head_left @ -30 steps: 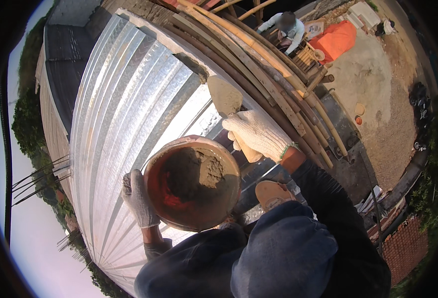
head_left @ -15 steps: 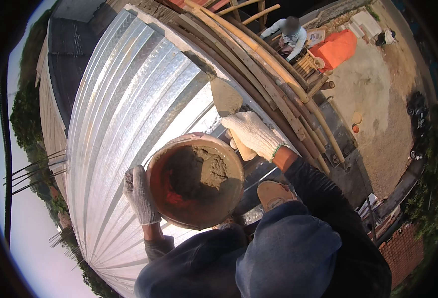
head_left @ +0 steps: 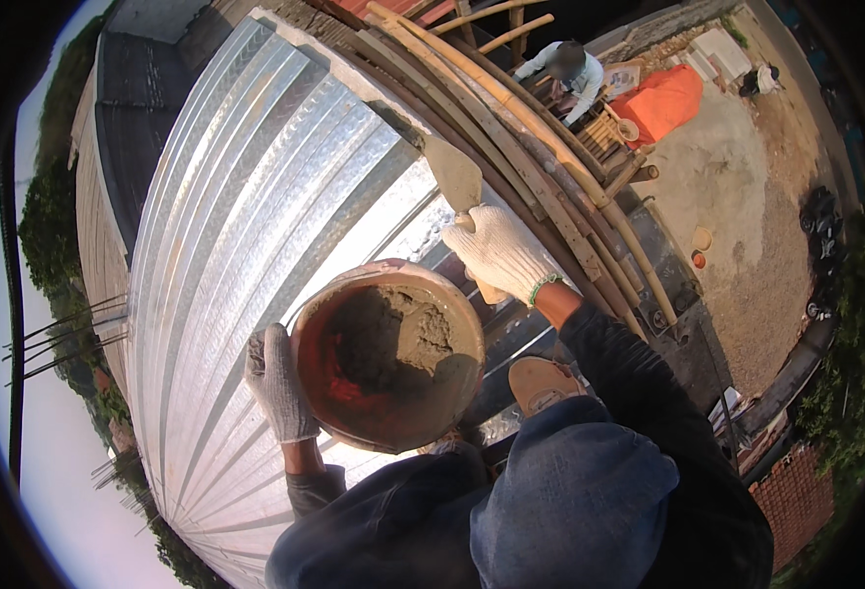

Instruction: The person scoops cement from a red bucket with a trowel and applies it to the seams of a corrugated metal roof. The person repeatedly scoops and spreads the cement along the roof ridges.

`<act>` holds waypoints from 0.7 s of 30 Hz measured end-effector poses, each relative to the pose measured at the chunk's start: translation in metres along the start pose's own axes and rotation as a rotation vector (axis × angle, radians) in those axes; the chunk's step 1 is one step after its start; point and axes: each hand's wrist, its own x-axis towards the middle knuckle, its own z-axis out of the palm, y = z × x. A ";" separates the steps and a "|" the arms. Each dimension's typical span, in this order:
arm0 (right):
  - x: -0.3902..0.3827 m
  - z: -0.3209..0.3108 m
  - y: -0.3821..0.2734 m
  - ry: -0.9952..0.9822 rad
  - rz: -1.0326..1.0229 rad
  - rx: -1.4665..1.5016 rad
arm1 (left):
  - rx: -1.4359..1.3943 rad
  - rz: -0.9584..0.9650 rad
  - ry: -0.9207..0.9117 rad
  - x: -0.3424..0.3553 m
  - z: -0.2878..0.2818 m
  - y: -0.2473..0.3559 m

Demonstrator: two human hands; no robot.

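My left hand, in a knitted work glove, grips the left rim of a round reddish bucket. Wet grey mortar lies inside, heaped toward the far right. In my right hand, also gloved, is a trowel, its handle wrapped by my fingers and its end showing below the palm. The mortar-coated blade points away from me, its tip at the mortared edge beside the metal sheeting. Whether the blade presses on that edge, I cannot tell.
Ribbed shiny metal sheeting spreads to the left. Bamboo poles and planks run along the right, above a drop to the ground. Down there a person works near an orange tarp. My shoe rests below the trowel.
My right hand has shifted slightly right and forward with the trowel, and the blade has turned more edgewise. My left hand and the bucket stay nearly in place.
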 end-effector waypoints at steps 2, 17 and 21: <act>0.011 0.002 0.000 0.071 -0.109 -0.225 | -0.007 -0.006 0.015 0.000 0.000 -0.002; 0.022 -0.064 -0.003 0.080 -0.426 -0.792 | -0.046 -0.042 0.016 -0.003 0.006 0.011; 0.030 -0.078 0.005 0.159 -0.484 -0.698 | -0.004 -0.055 0.060 -0.005 0.014 0.021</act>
